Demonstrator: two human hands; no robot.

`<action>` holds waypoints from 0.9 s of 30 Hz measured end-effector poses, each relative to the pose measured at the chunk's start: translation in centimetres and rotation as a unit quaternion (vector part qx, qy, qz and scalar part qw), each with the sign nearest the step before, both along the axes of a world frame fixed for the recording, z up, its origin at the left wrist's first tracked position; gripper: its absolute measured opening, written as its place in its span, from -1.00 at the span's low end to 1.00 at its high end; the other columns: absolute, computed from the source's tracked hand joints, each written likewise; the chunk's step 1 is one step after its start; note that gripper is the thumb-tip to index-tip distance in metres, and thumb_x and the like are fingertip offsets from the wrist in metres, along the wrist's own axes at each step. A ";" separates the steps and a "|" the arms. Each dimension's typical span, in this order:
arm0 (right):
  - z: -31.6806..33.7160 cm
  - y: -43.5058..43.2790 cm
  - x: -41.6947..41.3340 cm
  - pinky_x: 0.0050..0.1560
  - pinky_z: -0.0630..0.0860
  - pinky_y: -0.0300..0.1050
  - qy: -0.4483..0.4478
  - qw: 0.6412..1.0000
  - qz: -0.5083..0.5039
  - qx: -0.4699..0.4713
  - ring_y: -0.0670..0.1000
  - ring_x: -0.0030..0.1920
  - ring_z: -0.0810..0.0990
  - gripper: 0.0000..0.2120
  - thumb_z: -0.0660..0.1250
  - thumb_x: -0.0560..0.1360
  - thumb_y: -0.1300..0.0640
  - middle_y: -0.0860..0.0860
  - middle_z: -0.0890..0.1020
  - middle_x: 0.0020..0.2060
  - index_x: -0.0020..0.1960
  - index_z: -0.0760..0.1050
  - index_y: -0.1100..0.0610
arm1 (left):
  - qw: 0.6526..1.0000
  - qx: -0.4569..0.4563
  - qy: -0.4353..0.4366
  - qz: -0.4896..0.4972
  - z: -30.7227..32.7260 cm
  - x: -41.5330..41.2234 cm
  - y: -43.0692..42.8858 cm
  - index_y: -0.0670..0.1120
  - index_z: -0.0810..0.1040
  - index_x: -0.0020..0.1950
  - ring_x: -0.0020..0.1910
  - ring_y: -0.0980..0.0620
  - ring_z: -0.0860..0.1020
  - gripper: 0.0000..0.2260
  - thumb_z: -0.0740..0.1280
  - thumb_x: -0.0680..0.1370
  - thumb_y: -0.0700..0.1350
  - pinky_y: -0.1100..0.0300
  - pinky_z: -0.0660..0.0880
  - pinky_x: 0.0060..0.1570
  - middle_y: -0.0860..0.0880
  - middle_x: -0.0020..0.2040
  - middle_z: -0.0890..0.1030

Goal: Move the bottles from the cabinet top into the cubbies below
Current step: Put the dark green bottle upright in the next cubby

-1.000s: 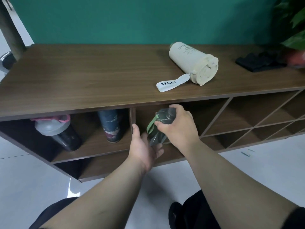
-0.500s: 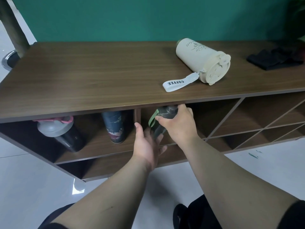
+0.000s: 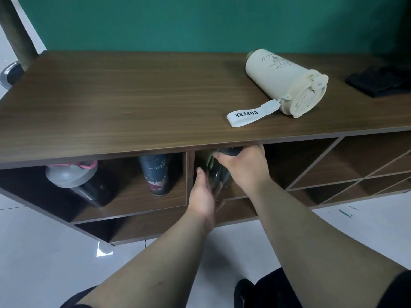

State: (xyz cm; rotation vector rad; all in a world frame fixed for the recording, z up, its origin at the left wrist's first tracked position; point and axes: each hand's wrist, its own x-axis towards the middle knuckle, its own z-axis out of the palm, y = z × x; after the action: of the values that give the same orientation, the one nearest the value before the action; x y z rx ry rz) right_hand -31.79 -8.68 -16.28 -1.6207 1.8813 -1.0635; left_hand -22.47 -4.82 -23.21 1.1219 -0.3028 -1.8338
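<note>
**Third bottle goes under the lip; one left on top**

My right hand wraps over the cap end of the dark green bottle, fingers curled tight round it, and my left hand cups its lower body from underneath, palm open against it. A second ago the bottle hung out in front of the cabinet, cap in plain sight; now its top sits tucked beneath the front edge of the cabinet top and its body is inside the middle cubby, just right of the divider. I cannot tell whether its base touches the shelf yet, as my left hand hides it.

I judge this placement nearly finished: set it down, release, and draw both hands out. In the cubby at 9 o'clock from my hands stand the navy patterned bottle and, farther left, the grey-lidded shaker leaning over. At 1 o'clock, on the top, the cream coffee tumbler lies on its side, its white strap trailing toward the edge. It looks to be the last one waiting. A dark cloth lies at 2 o'clock.
</note>
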 end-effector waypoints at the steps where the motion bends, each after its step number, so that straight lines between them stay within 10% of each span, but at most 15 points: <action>1: -0.2 -0.3 0.0 0.25 0.51 0.01 -0.003 1.000 0.006 -0.009 0.06 0.21 0.54 -0.55 0.53 0.22 -0.18 -0.20 0.62 -0.07 0.03 0.64 -0.01 | 0.999 0.002 0.032 0.002 0.3 0.0 -0.2 0.06 0.18 0.64 0.59 0.05 0.23 -0.34 -0.05 0.62 0.37 -0.13 0.08 0.58 0.06 0.63 0.25; 7: -0.9 -1.1 -0.5 -0.21 0.41 -0.52 -0.014 0.997 0.041 0.062 -0.26 -0.22 0.56 -0.81 0.55 0.35 0.04 -0.22 0.61 -0.27 -0.23 0.53 -0.04 | 1.000 -0.002 0.002 -0.005 -0.7 0.2 -1.0 0.10 0.25 0.61 0.55 0.03 0.30 -0.26 0.02 0.52 0.46 -0.07 0.26 0.38 0.07 0.62 0.30; 11: -0.9 -1.1 -0.9 -0.14 0.50 -0.28 -0.028 0.996 0.046 0.077 -0.20 -0.22 0.57 -0.83 0.53 0.37 0.04 -0.19 0.63 -0.26 -0.21 0.53 -0.03 | 0.999 0.001 0.034 0.012 -0.1 0.2 -0.7 0.12 0.32 0.57 0.58 -0.08 0.26 -0.01 0.23 0.19 0.52 -0.17 0.16 0.54 -0.01 0.60 0.32; 14: -0.7 -1.1 -0.9 -0.14 0.48 -0.33 -0.040 0.995 0.048 0.077 -0.25 -0.20 0.58 -0.80 0.55 0.37 0.02 -0.22 0.64 -0.24 -0.23 0.51 -0.08 | 0.999 -0.023 -0.015 0.016 0.1 0.0 -0.4 0.02 0.37 0.53 0.53 -0.10 0.36 -0.24 0.12 0.48 0.46 -0.21 0.23 0.52 -0.06 0.54 0.42; 20: -0.9 -1.1 -1.0 -0.13 0.45 -0.37 -0.066 0.994 0.042 0.079 -0.27 -0.15 0.61 -0.84 0.55 0.38 0.04 -0.20 0.68 -0.20 -0.12 0.59 -0.03 | 0.994 0.011 0.110 0.018 0.5 0.3 -1.3 0.10 0.19 0.63 0.65 -0.11 0.06 -0.21 0.04 0.50 0.50 -0.18 -0.03 0.57 -0.05 0.64 0.22; 27: -1.0 -1.2 -1.0 -0.12 0.43 -0.40 -0.065 0.994 0.045 0.075 -0.28 -0.14 0.59 -0.81 0.53 0.40 0.03 -0.22 0.66 -0.19 -0.02 0.62 0.01 | 0.999 -0.042 -0.001 0.002 0.3 0.5 -0.8 0.02 0.32 0.57 0.56 -0.09 0.31 -0.28 0.07 0.54 0.42 -0.22 0.19 0.53 -0.05 0.57 0.37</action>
State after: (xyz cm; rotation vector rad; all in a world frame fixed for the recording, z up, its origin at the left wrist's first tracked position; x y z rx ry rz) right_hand -32.78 -9.92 -17.31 -1.5002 1.7416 -0.9434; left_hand -21.94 -5.61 -22.87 1.0662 -0.3759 -1.7997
